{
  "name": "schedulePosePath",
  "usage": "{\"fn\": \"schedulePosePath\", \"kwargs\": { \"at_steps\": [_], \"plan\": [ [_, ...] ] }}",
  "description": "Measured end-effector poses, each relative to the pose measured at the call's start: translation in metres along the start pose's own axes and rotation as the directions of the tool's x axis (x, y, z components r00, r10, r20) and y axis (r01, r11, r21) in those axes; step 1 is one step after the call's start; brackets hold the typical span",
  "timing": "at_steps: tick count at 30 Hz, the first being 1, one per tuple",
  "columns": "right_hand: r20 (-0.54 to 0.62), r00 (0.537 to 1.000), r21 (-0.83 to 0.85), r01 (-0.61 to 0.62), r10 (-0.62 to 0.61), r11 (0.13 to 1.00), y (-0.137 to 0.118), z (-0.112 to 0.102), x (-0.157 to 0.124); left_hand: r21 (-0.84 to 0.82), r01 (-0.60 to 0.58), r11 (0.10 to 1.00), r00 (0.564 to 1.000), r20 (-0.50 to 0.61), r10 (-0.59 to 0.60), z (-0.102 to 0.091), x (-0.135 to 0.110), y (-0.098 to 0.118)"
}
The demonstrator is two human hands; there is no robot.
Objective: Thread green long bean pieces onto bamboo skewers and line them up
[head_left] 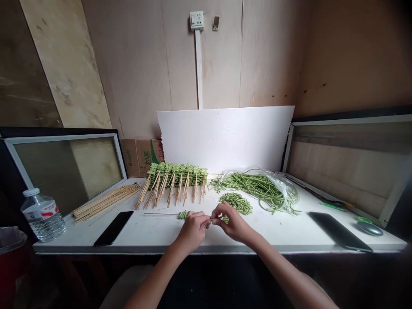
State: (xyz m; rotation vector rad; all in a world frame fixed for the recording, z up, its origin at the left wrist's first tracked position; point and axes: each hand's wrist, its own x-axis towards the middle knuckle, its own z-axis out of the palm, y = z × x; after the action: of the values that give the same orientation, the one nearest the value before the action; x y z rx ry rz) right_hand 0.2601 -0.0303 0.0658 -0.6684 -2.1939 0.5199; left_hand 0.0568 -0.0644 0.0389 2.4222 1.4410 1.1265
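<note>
My left hand is closed round a bamboo skewer whose bare end points left over the table. Short green bean pieces are threaded on it just left of my fingers. My right hand meets the left one, thumb and fingers pinched on a cut piece of green bean between the two hands. The skewer's tip is hidden by my fingers. Behind my right hand lies a heap of cut bean pieces. Further back left, finished bean skewers are stacked in rows, their sticks facing me.
Long whole beans spill from a clear plastic bag at the back right. Loose skewers, a black phone and a water bottle are on the left. Another dark slab-like device and a mouse lie right.
</note>
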Motion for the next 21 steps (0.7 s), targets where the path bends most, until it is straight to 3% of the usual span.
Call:
{"fn": "schedulePosePath", "kwargs": {
  "at_steps": [5, 11, 16, 21],
  "plan": [
    [0.016, 1.000, 0.046, 0.022, -0.022, 0.999, 0.007, 0.003, 0.003, -0.152, 0.000, 0.988, 0.999, 0.035, 0.006, -0.001, 0.005, 0.003],
    [0.066, 0.998, 0.212, -0.008, -0.006, 0.977, 0.016, -0.007, 0.009, -0.467, 0.166, 0.869, 0.981, 0.172, -0.095, -0.006, 0.014, 0.005],
    [0.096, 0.995, 0.198, -0.042, 0.023, 0.979, 0.022, -0.013, 0.014, -0.386, 0.121, 0.915, 0.985, 0.162, -0.062, -0.006, 0.017, 0.007],
    [0.140, 0.990, 0.152, -0.039, 0.018, 0.988, 0.034, -0.024, 0.019, -0.113, 0.064, 0.991, 0.996, 0.068, -0.057, -0.006, 0.019, 0.003]
  ]
}}
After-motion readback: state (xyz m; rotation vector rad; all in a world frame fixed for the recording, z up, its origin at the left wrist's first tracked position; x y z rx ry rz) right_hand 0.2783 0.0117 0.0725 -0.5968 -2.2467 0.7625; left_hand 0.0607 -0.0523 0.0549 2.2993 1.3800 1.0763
